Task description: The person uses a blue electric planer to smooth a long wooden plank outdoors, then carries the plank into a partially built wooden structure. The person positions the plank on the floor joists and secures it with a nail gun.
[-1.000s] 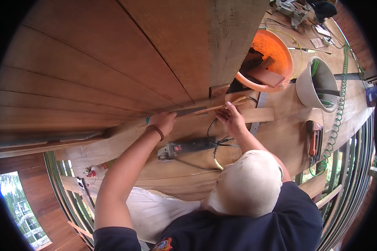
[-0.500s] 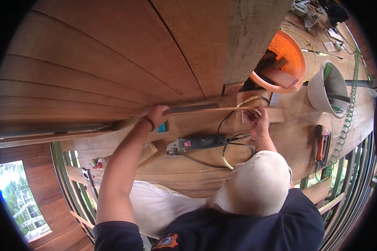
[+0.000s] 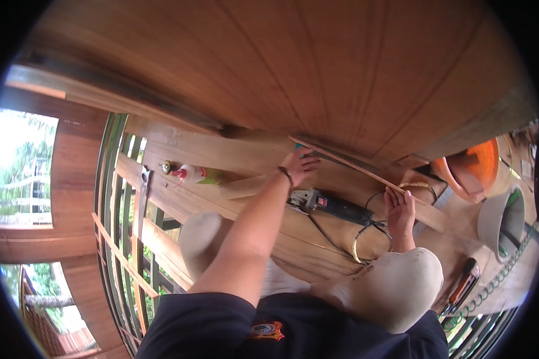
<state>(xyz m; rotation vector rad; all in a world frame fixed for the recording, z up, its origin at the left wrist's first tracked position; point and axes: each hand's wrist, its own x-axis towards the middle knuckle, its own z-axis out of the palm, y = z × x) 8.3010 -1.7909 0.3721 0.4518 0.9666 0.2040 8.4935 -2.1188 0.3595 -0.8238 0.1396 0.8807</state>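
A thin wooden strip [image 3: 347,163] runs along the foot of the plank wall [image 3: 317,78], slanting down to the right. My right hand [image 3: 401,212] holds its right end at the fingertips, palm turned up. Close below the strip's left end is my left hand [image 3: 300,166], fingers spread and nothing gripped. A small teal object [image 3: 298,145], partly hidden, shows just beyond those fingers. Between my hands and my knees lies an angle grinder [image 3: 335,206] with a silver head, black body and looped cord.
An orange basin [image 3: 491,157] with wood offcuts and a grey bucket [image 3: 488,230] stand at the right. Nearer are a nail gun [image 3: 461,287] and a green coiled hose [image 3: 491,293]. A red, white and green bottle [image 3: 191,173] lies left, near a slatted railing [image 3: 105,191].
My left hand has let go of the strip's left end and opened. The view has swung left, so the basin, bucket and grinder appear farther right and lower.
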